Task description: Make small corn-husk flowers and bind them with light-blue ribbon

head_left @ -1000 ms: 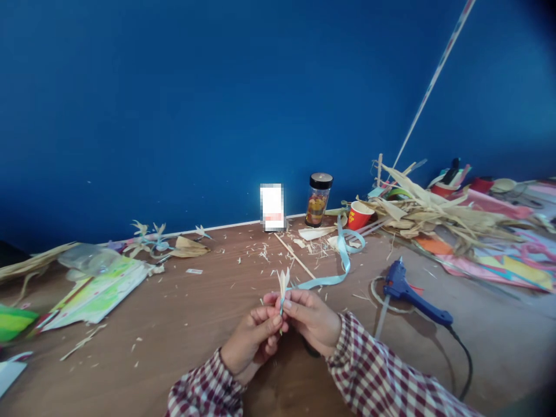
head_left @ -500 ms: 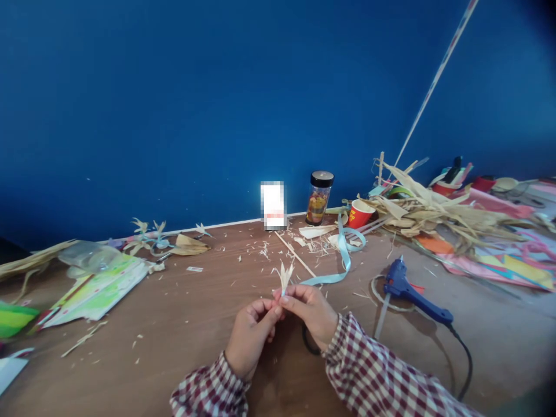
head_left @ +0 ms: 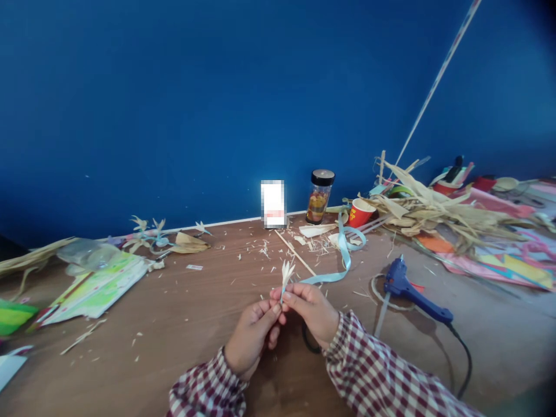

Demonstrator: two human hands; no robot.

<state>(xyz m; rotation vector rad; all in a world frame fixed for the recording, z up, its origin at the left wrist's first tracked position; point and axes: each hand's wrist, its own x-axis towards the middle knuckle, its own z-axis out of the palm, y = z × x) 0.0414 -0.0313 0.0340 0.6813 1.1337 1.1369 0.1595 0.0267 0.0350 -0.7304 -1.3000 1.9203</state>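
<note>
Between my two hands a small corn-husk flower (head_left: 286,273) stands upright, its pale pointed petals up and a light blue wrapping round its stem. My left hand (head_left: 256,331) pinches the lower stem between thumb and fingers. Just above, my right hand (head_left: 310,308) pinches the stem below the petals, its fingertips close to those of the left. A light blue ribbon (head_left: 330,278) runs over the table from behind my right hand and curls up toward the cup. My fingers hide most of the stem.
On the right lie a blue glue gun (head_left: 410,289) with its cord and a heap of dry corn husks (head_left: 430,202). A red paper cup (head_left: 361,213) and a lidded jar (head_left: 320,197) stand near the wall. Several finished-looking flowers (head_left: 150,231) lie at the left, beside a green-and-white sheet (head_left: 99,286).
The flower's petals have turned slightly and look closer together, and a little more blue stem shows. Both hands keep their pinch in nearly the same place.
</note>
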